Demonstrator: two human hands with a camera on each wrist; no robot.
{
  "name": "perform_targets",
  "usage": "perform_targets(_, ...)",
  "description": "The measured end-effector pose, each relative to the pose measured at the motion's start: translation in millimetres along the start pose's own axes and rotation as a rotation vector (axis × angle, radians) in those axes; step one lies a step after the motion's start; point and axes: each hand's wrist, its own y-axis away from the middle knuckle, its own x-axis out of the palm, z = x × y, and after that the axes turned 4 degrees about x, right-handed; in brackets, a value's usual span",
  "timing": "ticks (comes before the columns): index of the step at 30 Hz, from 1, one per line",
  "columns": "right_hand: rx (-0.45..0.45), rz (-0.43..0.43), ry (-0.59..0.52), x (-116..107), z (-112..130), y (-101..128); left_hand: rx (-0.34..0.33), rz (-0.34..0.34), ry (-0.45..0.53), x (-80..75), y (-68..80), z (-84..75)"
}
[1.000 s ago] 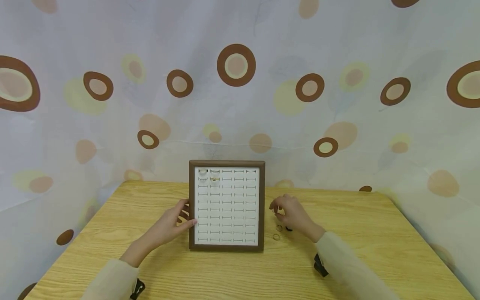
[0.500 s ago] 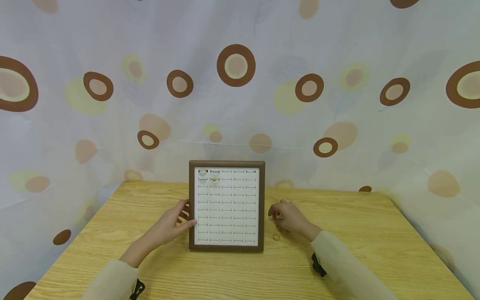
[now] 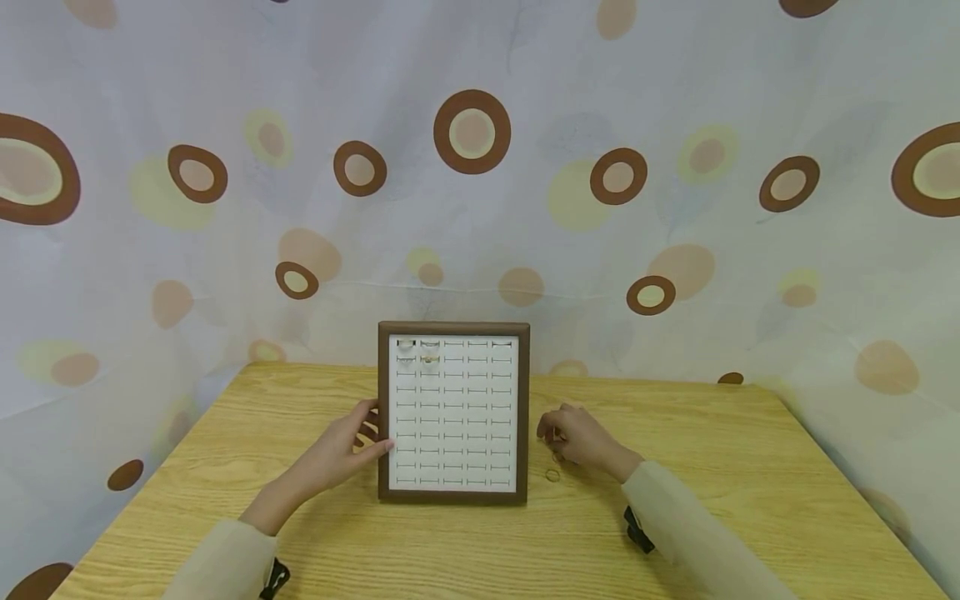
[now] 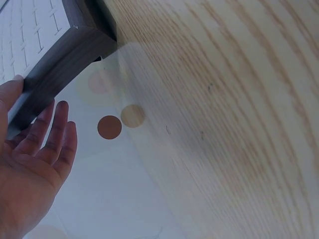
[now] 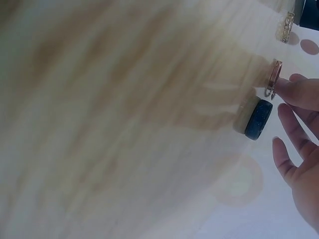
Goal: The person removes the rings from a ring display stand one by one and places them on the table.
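A white ring display board point(image 3: 453, 421) in a dark brown frame stands upright on the table. My left hand point(image 3: 341, 450) grips its left edge, the thumb on the front and the fingers reaching behind; in the left wrist view, the frame point(image 4: 60, 62) shows beside them. Several rings point(image 3: 430, 360) sit in slots at the board's upper left. To its right, my right hand point(image 3: 581, 435) is low over the table with bent fingers. Its thumb tip meets a rose-gold ring point(image 5: 273, 78); whether it is pinched cannot be told. A black ring point(image 5: 258, 119) lies beside the fingers.
A thin ring point(image 3: 552, 475) lies on the wooden table point(image 3: 450, 550) close to the board's lower right. In the right wrist view, a stone-studded ring point(image 5: 287, 27) is near a dark corner. A patterned curtain point(image 3: 480, 233) closes off the back and sides.
My right hand has shifted slightly toward the front left, and its fingers now cover the black ring and part of another in the head view. The left hand and board have stayed put.
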Motion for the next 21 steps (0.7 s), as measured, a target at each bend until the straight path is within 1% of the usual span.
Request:
perform_targets(4, 0.002, 0.017, -0.03, -1.1, 0.5, 0.4, -0.005, 0.003, 0.004, 0.3, -0.1, 0.0)
perform_targets(10, 0.018, 0.046, -0.046, -4.3, 1.1, 0.5, -0.004, 0.0, 0.002, 0.3, 0.0, -0.4)
perform_targets(16, 0.049, 0.0, -0.04, -15.8, 5.2, -2.3, 0.001, -0.001, -0.003, -0.1, 0.3, -1.0)
perform_targets(21, 0.032, -0.056, -0.003, -32.0, 12.4, -4.5, -0.003, 0.0, -0.005, -0.3, 0.0, -2.0)
